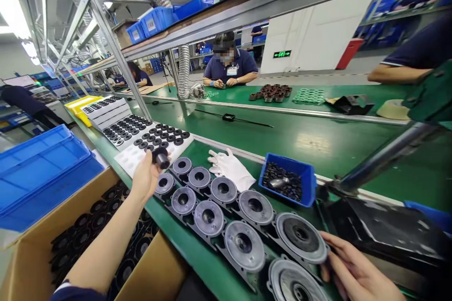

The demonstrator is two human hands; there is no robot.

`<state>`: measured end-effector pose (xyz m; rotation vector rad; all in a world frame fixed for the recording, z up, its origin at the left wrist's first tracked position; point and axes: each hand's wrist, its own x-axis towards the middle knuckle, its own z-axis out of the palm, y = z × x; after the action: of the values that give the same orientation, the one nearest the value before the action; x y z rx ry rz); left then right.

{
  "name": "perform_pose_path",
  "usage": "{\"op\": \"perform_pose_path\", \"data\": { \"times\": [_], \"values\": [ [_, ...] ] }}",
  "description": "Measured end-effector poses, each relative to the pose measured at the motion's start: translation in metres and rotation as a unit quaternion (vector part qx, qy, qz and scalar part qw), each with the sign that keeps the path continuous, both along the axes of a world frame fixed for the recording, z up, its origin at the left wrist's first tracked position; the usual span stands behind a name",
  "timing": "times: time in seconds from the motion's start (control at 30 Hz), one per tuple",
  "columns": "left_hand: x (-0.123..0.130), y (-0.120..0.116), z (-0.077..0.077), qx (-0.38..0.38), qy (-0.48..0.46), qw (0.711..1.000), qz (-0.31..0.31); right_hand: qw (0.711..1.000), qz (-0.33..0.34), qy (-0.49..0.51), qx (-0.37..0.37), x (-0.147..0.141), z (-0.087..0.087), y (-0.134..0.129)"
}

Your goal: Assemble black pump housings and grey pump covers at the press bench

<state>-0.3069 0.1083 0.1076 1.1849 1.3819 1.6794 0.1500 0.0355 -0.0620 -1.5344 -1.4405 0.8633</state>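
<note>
My left hand (147, 176) is closed around a black part with a short round cylinder (162, 160), raised over the far end of two rows of round parts. These grey ringed parts (209, 217) sit in black frames along the green bench, each with a dark hole in its middle. At the near right, my right hand (356, 268) grips the rim of a round grey part (301, 236) whose centre is covered by a black disc. Another grey part (296, 282) in front of it has a similar inner ring and is cut off by the picture edge.
White foam trays (162, 136) hold black rings. A white glove (231, 169) lies beside a blue bin (289, 178) of small black pieces. Below left stands a cardboard box (31, 263) of black parts. A co-worker (231, 63) sits across the green line (247, 127).
</note>
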Motion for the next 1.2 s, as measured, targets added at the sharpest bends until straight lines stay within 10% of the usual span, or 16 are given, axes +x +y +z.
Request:
{"op": "perform_pose_path", "data": {
  "times": [0.2, 0.77, 1.03, 1.2],
  "values": [
    [0.063, -0.041, 0.016, -0.064, -0.228, 0.956, -0.171, 0.994, 0.06, 0.05, -0.078, 0.003, 0.014, -0.001],
    [0.145, -0.067, -0.001, -0.112, -0.294, 0.926, -0.208, 0.999, 0.027, -0.022, 0.001, -0.017, 0.045, -0.021],
    [0.168, -0.077, 0.024, -0.335, -0.52, 0.739, -0.265, 0.996, 0.0, -0.081, 0.045, -0.02, 0.045, -0.021],
    [0.194, -0.078, 0.026, -0.372, -0.545, 0.704, -0.263, 0.993, -0.033, -0.071, 0.087, -0.026, 0.044, -0.021]
  ]
}}
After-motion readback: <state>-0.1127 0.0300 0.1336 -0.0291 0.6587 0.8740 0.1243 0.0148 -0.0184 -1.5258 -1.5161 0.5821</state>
